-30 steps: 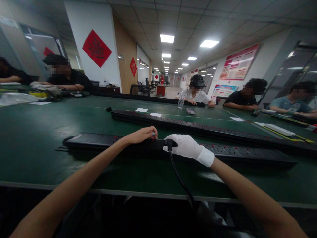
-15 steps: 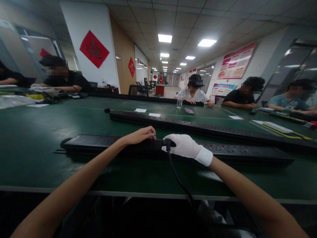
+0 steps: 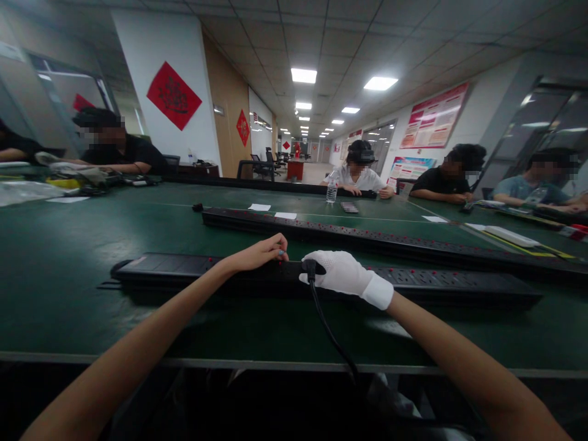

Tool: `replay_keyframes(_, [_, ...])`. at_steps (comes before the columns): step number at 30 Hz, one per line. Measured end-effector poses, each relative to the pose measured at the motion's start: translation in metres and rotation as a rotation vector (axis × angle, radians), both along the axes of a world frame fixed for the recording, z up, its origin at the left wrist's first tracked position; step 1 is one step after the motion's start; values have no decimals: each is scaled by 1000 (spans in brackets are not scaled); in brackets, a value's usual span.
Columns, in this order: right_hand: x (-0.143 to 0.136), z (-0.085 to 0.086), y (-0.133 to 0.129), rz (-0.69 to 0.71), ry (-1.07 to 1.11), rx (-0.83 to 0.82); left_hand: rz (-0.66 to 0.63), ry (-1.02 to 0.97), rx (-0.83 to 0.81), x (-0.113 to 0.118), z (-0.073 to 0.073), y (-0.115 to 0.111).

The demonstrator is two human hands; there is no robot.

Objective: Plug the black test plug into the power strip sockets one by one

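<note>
A long black power strip with outlets and small red switches lies across the table in front of me. My right hand, in a white glove, is closed on a black power plug at the strip's middle. From the plug a black cord hangs over the table's near edge. Whether its prongs are fully in an outlet is hidden. Just left of the plug, my bare left hand rests by the strip's far edge, beside a red switch. Its fingers are curled together, and anything between them is hidden.
Behind lies a second long black power strip with small paper slips near it. A water bottle stands before a seated person across the green table. Other people sit at both sides.
The view has shifted slightly. Both hands stay at the same spots on the strip, and the right one still grips the plug.
</note>
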State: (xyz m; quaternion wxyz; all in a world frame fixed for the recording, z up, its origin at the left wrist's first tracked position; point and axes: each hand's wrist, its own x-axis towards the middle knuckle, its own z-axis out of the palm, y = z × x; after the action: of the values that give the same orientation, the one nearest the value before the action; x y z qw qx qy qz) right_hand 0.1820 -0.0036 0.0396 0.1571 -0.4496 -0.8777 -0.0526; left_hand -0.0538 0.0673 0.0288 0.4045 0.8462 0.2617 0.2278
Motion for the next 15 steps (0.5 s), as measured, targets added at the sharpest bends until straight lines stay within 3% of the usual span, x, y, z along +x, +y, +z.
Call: replay_keyframes(15, [-1,1,-1,-1,-12,7,-25,-62,-48,0,0,-1])
